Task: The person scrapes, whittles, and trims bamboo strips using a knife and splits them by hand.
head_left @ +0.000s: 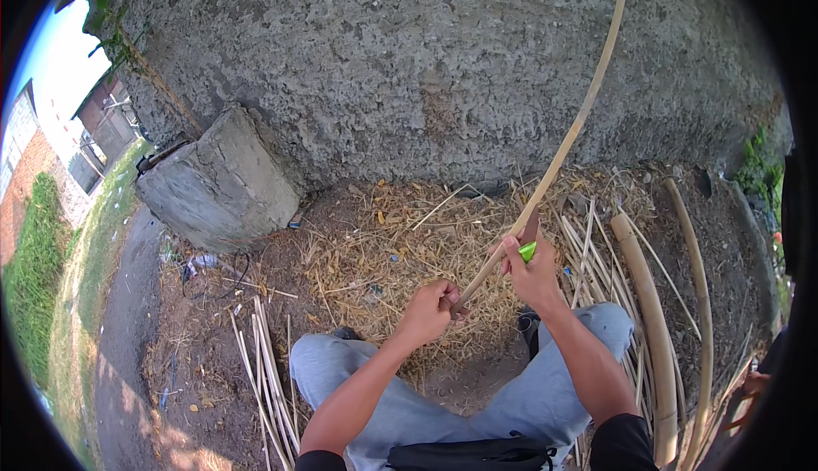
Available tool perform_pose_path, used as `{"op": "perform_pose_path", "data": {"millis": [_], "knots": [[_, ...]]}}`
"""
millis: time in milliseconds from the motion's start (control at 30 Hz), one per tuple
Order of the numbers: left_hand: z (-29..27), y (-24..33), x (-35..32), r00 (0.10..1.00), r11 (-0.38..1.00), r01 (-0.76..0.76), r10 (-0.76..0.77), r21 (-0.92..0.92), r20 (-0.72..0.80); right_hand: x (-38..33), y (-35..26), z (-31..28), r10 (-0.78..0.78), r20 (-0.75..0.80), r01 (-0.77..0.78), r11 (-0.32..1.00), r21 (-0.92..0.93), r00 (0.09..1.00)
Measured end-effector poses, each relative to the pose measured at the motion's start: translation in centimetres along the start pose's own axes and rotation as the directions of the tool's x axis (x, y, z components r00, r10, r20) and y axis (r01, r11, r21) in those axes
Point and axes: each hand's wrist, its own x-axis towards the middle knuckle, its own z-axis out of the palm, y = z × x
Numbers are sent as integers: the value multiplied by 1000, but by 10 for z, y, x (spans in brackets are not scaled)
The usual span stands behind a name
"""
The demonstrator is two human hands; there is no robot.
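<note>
A long bamboo strip [569, 143] slants up and to the right in front of me, its far end reaching high against the wall. My left hand [430, 311] is closed round the strip's lower end, above the ground between my knees. Farther up, my right hand [530, 273] is closed on a knife with a bright green handle [527, 251]. Its dark brownish blade [532, 226] sticks up beside the strip. The right thumb and fingers rest at the strip, and part of the blade is hidden behind it.
Bamboo shavings [383, 249] cover the ground before my feet. Thin split strips [268, 377] lie at the left. Thick bamboo pieces [649, 326] and more strips lie at the right. A rough wall [358, 71] and a concrete block [221, 186] stand ahead. Another person's hand [754, 383] shows far right.
</note>
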Motion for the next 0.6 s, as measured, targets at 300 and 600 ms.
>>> {"op": "perform_pose_path", "data": {"millis": [300,600], "knots": [[9,-1,2,992,997,24,-32,-70,-120,4,-5,-3,66,36,-68,996,53,997],[11,0,3,989,985,-48,23,-166,-149,7,2,-2,29,46,-33,996,86,999]]}}
